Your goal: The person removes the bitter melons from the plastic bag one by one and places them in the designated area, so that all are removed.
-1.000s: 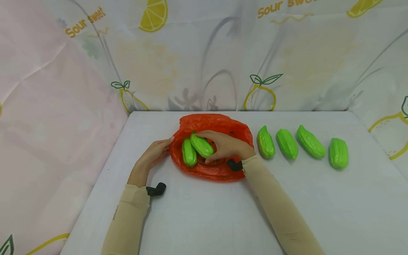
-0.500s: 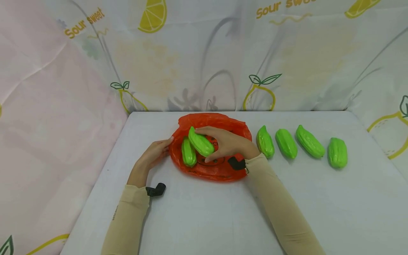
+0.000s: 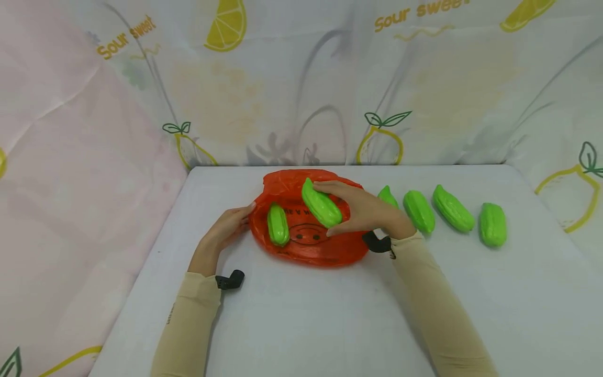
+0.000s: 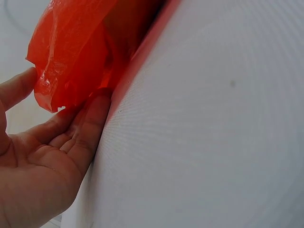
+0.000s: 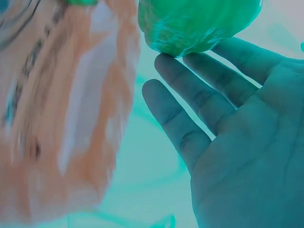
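A red plastic bag (image 3: 330, 256) with black print lies with its mouth spread wide on the white table. One ribbed green gourd (image 3: 278, 226) lies inside it, on the left. Above the bag, my right hand (image 3: 365, 209) holds a second ribbed green gourd (image 3: 320, 205) between thumb and fingers. In the right wrist view, fingertips touch the underside of that gourd (image 5: 199, 21); the thumb is out of sight there. My left hand (image 3: 231, 226) pinches the bag's left rim, thumb on one side and fingers beneath, as the left wrist view shows with the bag (image 4: 71, 52).
Several more green gourds stand in a row to the right, among them a slanted gourd (image 3: 453, 208) and a stubby gourd (image 3: 493, 225). My right forearm partly covers the nearest one. A lemon-printed cloth (image 3: 292, 78) hangs behind the white table (image 3: 292, 324).
My right hand has lifted the gourd off the one beside it and carried it to the right, over the bag's middle. The left hand has stayed at the rim.
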A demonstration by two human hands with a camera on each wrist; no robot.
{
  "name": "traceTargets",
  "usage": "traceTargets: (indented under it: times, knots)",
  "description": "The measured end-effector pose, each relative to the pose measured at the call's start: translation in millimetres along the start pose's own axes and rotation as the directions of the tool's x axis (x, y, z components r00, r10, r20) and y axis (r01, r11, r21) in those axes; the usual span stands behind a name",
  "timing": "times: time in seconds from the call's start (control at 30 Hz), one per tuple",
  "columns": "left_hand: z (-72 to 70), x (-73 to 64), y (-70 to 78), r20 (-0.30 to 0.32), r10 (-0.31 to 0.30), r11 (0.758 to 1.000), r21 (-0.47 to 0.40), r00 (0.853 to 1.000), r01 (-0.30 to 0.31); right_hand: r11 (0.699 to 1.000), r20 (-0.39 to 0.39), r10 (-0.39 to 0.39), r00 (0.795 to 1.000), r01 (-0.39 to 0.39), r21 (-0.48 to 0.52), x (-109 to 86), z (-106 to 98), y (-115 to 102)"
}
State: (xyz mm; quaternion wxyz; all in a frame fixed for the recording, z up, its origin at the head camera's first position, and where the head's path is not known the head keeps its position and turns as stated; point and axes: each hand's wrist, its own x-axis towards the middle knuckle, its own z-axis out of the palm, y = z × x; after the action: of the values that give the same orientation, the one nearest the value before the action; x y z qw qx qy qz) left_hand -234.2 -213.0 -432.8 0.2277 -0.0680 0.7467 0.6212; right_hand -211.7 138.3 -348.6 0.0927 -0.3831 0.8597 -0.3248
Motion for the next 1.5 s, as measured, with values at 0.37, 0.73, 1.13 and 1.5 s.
traceTargets:
  times: [0.37,0.73,1.13,1.5]
  knots:
    - [-3.1,-2.1,0.8,-0.006,-0.007,1.0,0.009,1.0,0.007,0.988,-0.178,0.056,0.982,-0.08,-0.131,-98.5,-40,29]
    - [-4.8,0.1,0.7,0.01,0.001,1.0,0.001,1.0,-0.001,0.975,-0.238,0.047,0.97,-0.096,-0.2,-184.5,-10,42]
    - [-2.2,-0.8,-0.5,0.001,0.02,1.0,0.007,1.0,-0.02,0.982,-0.251,0.122,0.96,-0.153,-0.109,-225.8,26,56]
    - [-2.5,-2.5,0.9,0.008,0.007,1.0,0.008,1.0,-0.007,0.971,-0.274,0.151,0.95,-0.194,-0.138,-226.3,35,57]
